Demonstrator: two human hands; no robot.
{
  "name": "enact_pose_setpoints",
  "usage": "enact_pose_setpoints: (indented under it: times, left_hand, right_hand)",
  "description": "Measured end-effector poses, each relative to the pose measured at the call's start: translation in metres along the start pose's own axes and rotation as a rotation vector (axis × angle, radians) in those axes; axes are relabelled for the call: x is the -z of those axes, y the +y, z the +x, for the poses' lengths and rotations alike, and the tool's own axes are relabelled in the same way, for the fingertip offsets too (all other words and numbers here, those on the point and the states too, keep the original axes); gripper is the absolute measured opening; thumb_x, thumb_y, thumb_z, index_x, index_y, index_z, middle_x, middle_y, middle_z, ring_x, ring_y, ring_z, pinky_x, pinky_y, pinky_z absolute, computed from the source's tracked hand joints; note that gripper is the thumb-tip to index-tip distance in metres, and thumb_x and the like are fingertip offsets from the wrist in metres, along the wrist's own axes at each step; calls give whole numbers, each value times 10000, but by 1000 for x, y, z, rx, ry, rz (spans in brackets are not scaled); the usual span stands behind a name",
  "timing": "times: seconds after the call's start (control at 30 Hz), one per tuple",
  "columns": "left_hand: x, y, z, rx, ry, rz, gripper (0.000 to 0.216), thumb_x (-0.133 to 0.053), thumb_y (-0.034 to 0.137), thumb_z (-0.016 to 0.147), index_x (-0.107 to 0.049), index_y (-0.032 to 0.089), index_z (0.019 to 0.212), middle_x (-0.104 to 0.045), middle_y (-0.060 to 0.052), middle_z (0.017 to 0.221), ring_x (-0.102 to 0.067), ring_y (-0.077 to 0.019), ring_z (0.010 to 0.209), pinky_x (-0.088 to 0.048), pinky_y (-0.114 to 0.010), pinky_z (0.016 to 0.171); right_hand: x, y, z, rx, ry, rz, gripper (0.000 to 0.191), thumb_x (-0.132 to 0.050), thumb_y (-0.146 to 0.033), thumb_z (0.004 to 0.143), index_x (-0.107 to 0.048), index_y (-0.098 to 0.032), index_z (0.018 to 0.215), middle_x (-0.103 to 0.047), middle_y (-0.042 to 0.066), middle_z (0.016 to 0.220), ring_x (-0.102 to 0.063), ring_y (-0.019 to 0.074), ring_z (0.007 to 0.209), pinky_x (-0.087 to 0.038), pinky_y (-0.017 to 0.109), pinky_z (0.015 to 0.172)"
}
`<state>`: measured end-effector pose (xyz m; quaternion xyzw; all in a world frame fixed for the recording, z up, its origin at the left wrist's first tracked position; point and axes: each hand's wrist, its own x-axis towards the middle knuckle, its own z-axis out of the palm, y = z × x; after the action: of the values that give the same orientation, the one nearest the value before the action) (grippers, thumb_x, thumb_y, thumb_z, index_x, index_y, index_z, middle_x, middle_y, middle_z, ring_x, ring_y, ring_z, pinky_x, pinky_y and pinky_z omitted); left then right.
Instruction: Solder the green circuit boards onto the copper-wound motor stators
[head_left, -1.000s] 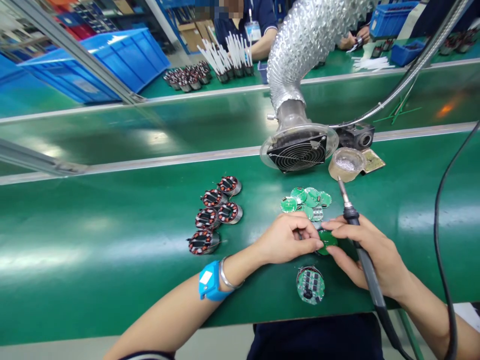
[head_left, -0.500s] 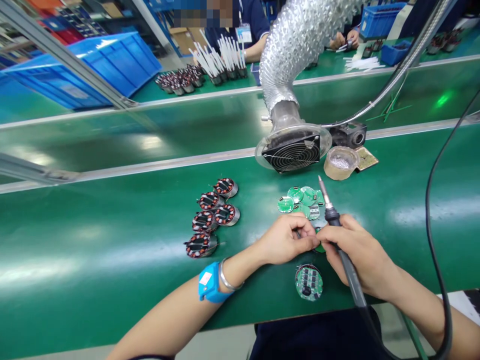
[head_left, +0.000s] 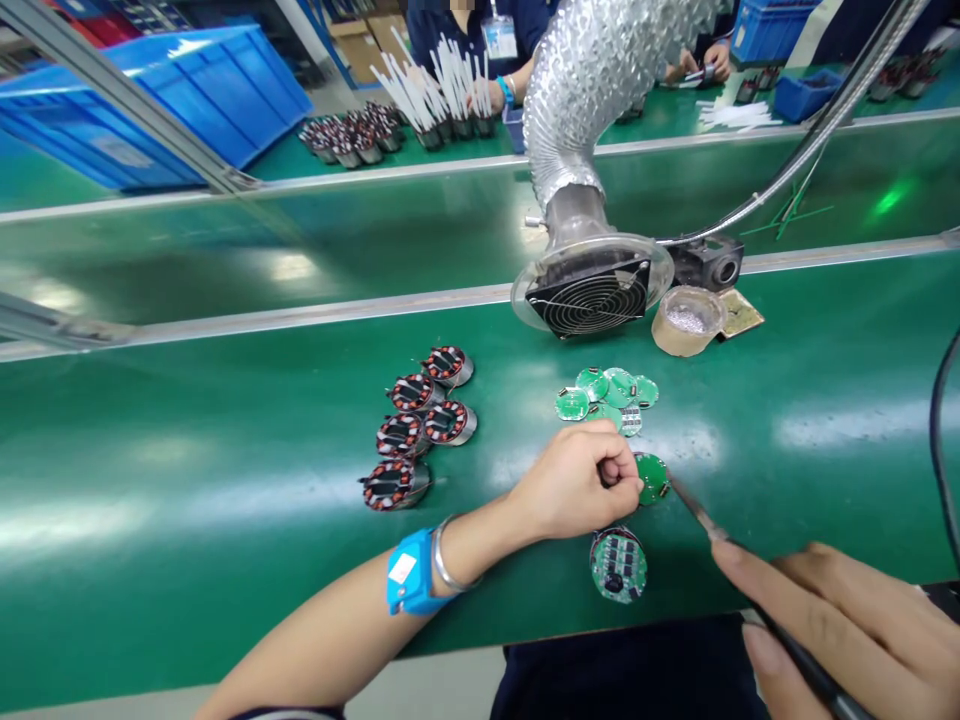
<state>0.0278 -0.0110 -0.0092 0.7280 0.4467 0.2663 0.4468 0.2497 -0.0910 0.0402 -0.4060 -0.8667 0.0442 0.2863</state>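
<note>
My left hand [head_left: 589,482] is closed at the near edge of a round green circuit board [head_left: 652,480], with thumb and fingers pinching its left side. What lies beneath that board is mostly hidden. In my right hand [head_left: 847,625] is a soldering iron [head_left: 705,518], its handle running down to the lower right. The iron's tip reaches the right edge of the board, at or very near a small dark part. Just below my left hand stands a round unit topped with a populated green board [head_left: 619,567].
Loose round green boards [head_left: 619,388] lie beyond my hands. Several copper-wound stators [head_left: 401,435] stand to the left. A fume extractor fan [head_left: 592,300] hangs ahead, beside a tub of silvery material [head_left: 684,325]. A black cord [head_left: 946,440] hangs at right. Co-workers sit across the bench.
The soldering iron has swung from pointing upward to pointing left, its tip now at the board. My right hand has moved away from my left, down and right, uncovering the board.
</note>
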Motion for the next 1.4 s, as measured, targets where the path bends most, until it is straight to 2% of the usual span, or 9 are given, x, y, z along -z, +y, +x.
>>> enact_pose_setpoints:
  times: [0.1,0.27,0.47,0.67,0.9,1.1,1.23,1.33,1.4]
  left_hand:
    - [0,1,0,-10,2,14,83,-624,88,683,-612,143,622,-530,18,655,-487,-73,573,-405,-172,506]
    - [0,2,-1,-16,8,40,88,-610,85,683,-602,146,621,-524,18,653,-482,-75,571,-405,-175,504]
    - [-1,2,-1,-22,18,59,89,-603,93,683,-611,148,614,-537,13,643,-482,-83,575,-403,-180,503]
    - [-3,4,-2,-12,34,79,89,-599,97,686,-610,145,612,-533,8,654,-473,-82,572,-393,-180,499]
    - [-4,7,-3,14,53,88,91,-598,94,686,-598,144,609,-526,7,660,-462,-78,562,-377,-176,489]
    - [-6,6,-4,-6,70,92,92,-601,87,676,-585,140,601,-519,10,657,-449,-73,554,-367,-173,485]
    - [-8,6,-4,-8,83,91,99,-605,67,665,-577,137,601,-509,17,657,-442,-66,544,-364,-169,480]
    - [-8,7,-3,7,74,98,101,-615,79,681,-582,139,607,-510,16,657,-461,-73,554,-382,-174,490]
    - [-2,7,-4,-8,63,92,61,-623,107,712,-609,140,663,-526,10,678,-496,-86,585,-417,-182,519]
  right_hand:
    - [-5,-8,0,-8,22,41,333,-549,-100,826,-652,-192,1129,-695,53,740,-657,190,612,-542,329,525]
    - [-14,-16,3,-115,53,85,328,-545,-73,823,-660,-199,1104,-695,67,810,-669,209,674,-542,351,550]
    - [-18,-17,5,-87,49,70,328,-533,-62,824,-647,-185,1106,-685,65,778,-661,219,667,-529,374,541]
    - [-14,-11,6,53,-46,46,320,-527,-72,811,-646,-151,1097,-662,43,683,-635,191,597,-546,347,528]
    - [-15,-13,6,63,-73,15,320,-533,-59,785,-651,-131,1073,-638,37,648,-604,186,567,-536,352,504]
    - [-8,-5,-4,73,36,35,308,-547,-81,802,-675,-182,1063,-679,39,697,-632,184,603,-546,339,572]
    - [-3,3,-7,35,20,-2,373,-555,-157,861,-616,-197,1226,-709,35,790,-661,169,664,-556,293,603]
    - [-15,10,-1,5,33,11,434,-559,-139,881,-540,-169,1313,-707,40,842,-671,143,689,-556,245,626]
    - [-31,15,6,-49,106,41,391,-570,-91,875,-571,-186,1254,-712,56,923,-686,156,779,-563,268,706]
